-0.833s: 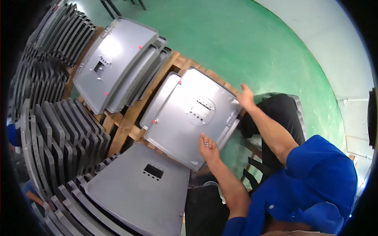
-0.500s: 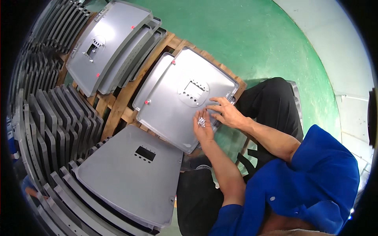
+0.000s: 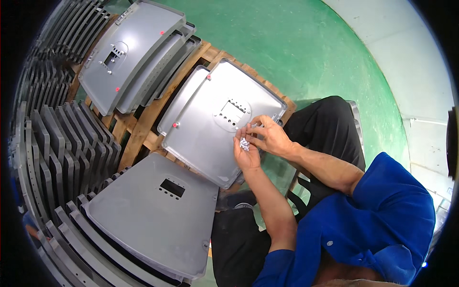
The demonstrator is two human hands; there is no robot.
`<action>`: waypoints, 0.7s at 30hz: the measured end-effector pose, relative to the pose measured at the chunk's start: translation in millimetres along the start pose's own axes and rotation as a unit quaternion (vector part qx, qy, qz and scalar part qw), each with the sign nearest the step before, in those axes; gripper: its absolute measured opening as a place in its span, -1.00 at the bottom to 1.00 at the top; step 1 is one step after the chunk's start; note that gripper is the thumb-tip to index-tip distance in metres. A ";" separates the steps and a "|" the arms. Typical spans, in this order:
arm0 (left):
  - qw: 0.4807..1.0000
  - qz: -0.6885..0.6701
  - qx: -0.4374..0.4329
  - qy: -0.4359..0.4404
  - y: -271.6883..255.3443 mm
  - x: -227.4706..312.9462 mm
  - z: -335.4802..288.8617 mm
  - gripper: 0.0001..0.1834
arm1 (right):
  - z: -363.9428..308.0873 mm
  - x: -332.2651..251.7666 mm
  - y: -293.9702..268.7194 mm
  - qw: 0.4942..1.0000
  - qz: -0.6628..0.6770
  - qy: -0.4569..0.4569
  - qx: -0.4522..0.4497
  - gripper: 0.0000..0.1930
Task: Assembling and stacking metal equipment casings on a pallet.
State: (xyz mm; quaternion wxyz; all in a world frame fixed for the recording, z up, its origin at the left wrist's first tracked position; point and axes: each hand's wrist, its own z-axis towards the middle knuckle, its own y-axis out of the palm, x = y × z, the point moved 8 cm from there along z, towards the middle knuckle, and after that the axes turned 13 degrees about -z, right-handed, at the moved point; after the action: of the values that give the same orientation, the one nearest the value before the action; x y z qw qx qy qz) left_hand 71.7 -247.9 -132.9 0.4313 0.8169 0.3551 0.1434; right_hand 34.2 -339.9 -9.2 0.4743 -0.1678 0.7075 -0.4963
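Note:
My left hand (image 3: pixel 247 158) is cupped palm up over the near edge of a grey metal panel (image 3: pixel 201 129). In its palm lies a small heap of white pieces (image 3: pixel 245 144), too small to name exactly. My right hand (image 3: pixel 268 135) is right beside it, thumb and fingers drawn together at the left fingertips; whatever they pinch is too small to make out. Just beyond both hands, the panel has a rectangular cutout (image 3: pixel 233 111) ringed by small holes and studs. A red cap (image 3: pixel 209 77) and another red cap (image 3: pixel 176 125) sit along its left side.
Wooden pallets (image 3: pixel 143 126) carry the panels. Another stack of panels (image 3: pixel 129 52) stands at the upper left, and a grey panel with a dark cutout (image 3: pixel 158 215) lies nearer. Rows of upright grey panels (image 3: pixel 71 143) fill the left. Green floor (image 3: pixel 306 52) stretches beyond.
My right hand has moved in to my left hand, its spread fingers drawing together at the left fingertips. The left hand still holds the small white pieces.

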 end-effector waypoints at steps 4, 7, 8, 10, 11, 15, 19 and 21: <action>1.000 -0.002 0.014 0.008 -2.3 -4.4 -2.1 -0.62 | -9.0 30.5 13.1 0.971 0.098 0.217 -0.015 -0.70; 1.000 -0.002 -0.029 0.000 -4.5 -4.6 -0.2 -0.64 | -5.7 29.3 17.9 0.961 0.156 0.219 -0.066 -0.70; 0.999 -0.001 -0.037 0.000 -6.9 -3.4 -0.9 -0.65 | -4.1 29.8 20.3 0.965 0.149 0.203 -0.077 -0.72; 0.999 -0.014 -0.045 -0.005 -5.7 -4.2 -2.5 -0.68 | -0.6 29.6 22.7 0.971 0.134 0.171 -0.098 -0.77; 0.999 -0.029 -0.045 -0.009 -5.6 -5.1 -3.1 -0.69 | -2.7 33.9 22.8 0.969 0.130 0.180 -0.111 -0.79; 0.998 -0.040 -0.043 -0.026 3.1 -3.7 -8.7 -0.72 | -9.1 36.1 21.2 0.958 0.156 0.204 -0.127 -0.83; 0.995 -0.042 -0.062 -0.064 5.6 -4.7 -10.4 -0.72 | -16.6 47.1 18.8 0.921 0.319 0.220 -0.032 -0.85; 0.994 -0.041 -0.072 -0.075 7.5 -2.8 -13.0 -0.72 | -18.3 60.4 6.6 0.929 0.285 0.234 0.025 -0.87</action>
State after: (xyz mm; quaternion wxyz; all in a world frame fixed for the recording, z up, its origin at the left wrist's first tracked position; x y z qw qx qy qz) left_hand 66.2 -244.9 -119.1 0.5198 0.7770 0.3436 0.0895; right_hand -9.4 -369.8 -44.3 0.4210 0.1737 0.8037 -0.3829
